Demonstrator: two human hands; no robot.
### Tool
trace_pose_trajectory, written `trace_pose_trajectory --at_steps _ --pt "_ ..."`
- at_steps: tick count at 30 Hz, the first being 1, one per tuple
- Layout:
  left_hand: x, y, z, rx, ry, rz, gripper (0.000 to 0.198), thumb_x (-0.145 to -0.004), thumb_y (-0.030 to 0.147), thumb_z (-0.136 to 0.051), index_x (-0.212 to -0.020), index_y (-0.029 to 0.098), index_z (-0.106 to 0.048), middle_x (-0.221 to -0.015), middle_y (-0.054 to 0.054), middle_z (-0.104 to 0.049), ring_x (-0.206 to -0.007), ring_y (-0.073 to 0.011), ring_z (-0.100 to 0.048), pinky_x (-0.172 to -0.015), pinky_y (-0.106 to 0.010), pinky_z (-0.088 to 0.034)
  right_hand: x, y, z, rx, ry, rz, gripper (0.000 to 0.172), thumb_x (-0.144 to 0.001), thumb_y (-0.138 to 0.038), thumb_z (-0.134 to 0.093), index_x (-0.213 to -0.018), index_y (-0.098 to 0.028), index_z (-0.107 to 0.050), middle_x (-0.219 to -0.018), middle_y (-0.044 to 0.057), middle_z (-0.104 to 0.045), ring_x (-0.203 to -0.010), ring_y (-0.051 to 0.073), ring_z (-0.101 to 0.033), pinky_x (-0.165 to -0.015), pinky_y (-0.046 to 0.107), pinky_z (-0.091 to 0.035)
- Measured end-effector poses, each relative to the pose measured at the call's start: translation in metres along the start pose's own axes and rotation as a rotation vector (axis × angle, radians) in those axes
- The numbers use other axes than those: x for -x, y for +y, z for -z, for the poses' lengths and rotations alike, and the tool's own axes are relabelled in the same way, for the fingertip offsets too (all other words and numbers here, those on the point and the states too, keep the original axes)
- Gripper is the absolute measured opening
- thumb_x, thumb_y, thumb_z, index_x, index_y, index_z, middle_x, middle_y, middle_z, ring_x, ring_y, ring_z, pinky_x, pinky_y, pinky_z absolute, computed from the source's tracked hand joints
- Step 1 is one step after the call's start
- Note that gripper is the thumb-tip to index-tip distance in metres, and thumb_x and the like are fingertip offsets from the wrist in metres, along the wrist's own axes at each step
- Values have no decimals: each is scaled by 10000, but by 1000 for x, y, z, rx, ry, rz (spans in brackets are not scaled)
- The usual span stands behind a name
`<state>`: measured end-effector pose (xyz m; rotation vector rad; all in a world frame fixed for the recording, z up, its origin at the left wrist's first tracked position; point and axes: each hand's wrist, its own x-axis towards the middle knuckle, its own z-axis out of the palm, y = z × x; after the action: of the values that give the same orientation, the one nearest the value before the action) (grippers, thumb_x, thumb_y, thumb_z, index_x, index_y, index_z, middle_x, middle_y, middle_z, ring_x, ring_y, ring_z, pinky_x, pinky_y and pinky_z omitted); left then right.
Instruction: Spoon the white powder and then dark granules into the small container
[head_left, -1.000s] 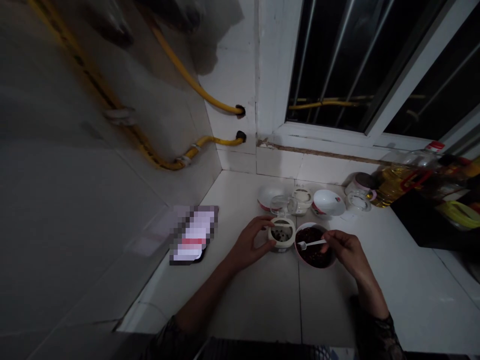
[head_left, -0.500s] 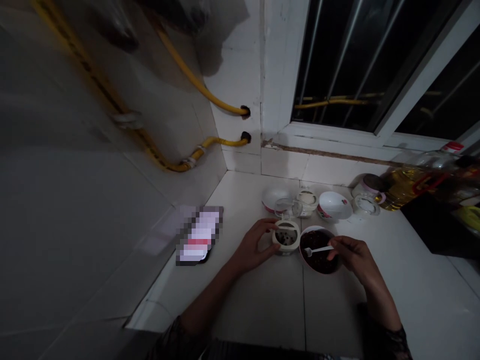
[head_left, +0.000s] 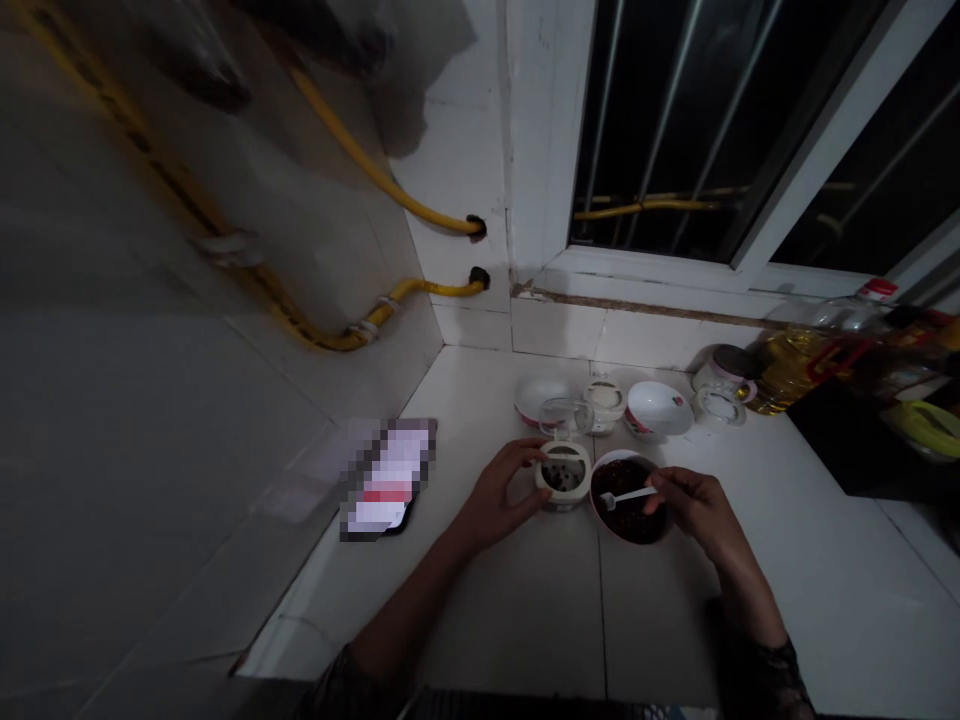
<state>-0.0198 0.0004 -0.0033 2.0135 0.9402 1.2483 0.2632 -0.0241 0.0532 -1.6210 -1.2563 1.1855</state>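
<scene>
My left hand [head_left: 504,492] grips the side of a small seasoning jar [head_left: 564,474] with a cream rim, thumb in front and fingers behind. Its clear lid [head_left: 566,415] is flipped up, and a little dark, grainy stuff lies inside. In my right hand [head_left: 694,510] a small white spoon [head_left: 628,496] is pinched by its handle. The spoon's head hangs over a bowl [head_left: 595,512] of dark red, wet-looking food, close beside the jar. Whether the spoon carries anything is too small to tell.
Behind the jar stand a white bowl [head_left: 660,408], a second seasoning jar [head_left: 604,400] and another open jar [head_left: 720,408]. An oil bottle [head_left: 795,350] and a black box [head_left: 847,430] are at the right. A lit phone [head_left: 390,480] lies left, near yellow pipes [head_left: 300,320].
The camera view has shifted slightly, so everything sits a little further left. Both hands keep their grips, and the spoon stays over the bowl.
</scene>
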Motion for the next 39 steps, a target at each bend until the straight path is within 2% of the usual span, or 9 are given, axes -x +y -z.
trace_pose_trajectory --at_steps 5,11,17,23,29,39 --pt "1 -1 0 1 3 -14 273 -877 302 -642 -1126 221 -562 -1266 -139 -599 -1176 -253 -599 -987 -422 -497 1 -1 2 -72 -13 -17 415 -608 -557 -731 -727 -166 -662 -546 55 -704 -345 62 -286 -374 236 -176" --pt "1 0 -1 -6 -6 0 295 -875 301 -644 -1148 226 -562 -1284 -134 -594 -1164 -249 -604 -912 -380 -531 0 0 3 -54 -16 -8 421 -618 -566 -713 -739 -166 -664 -549 54 -706 -353 67 -293 -386 243 -179" --pt "1 -3 -2 7 7 -12 290 -873 304 -645 -1142 228 -569 -1283 -132 -598 -1180 -256 -597 -900 -381 -533 0 -2 4 -68 -15 -5 411 -609 -556 -721 -726 -166 -664 -563 62 -713 -344 67 -299 -386 250 -176" --pt "0 0 -1 15 10 -5 303 -859 291 -657 -1143 231 -570 -1278 -133 -606 -1145 -253 -611 -883 -384 -535 -2 -1 9 -93 29 11 396 -595 -539 -729 -716 -167 -670 -546 59 -705 -336 66 -302 -381 242 -171" --pt "0 0 -2 11 30 -10 289 -850 278 -662 -1126 239 -586 -1259 -121 -616 -1138 -252 -617 -869 -367 -540 0 -1 12 -50 -43 -23 375 -618 -528 -711 -711 -168 -667 -520 53 -690 -341 71 -296 -379 236 -167" --pt "5 -5 -5 22 26 48 288 -848 286 -653 -1125 239 -591 -1263 -124 -619 -1157 -265 -610 -891 -389 -525 -9 3 18 -161 44 -97 335 -604 -498 -711 -677 -173 -678 -518 46 -677 -336 68 -284 -376 245 -129"
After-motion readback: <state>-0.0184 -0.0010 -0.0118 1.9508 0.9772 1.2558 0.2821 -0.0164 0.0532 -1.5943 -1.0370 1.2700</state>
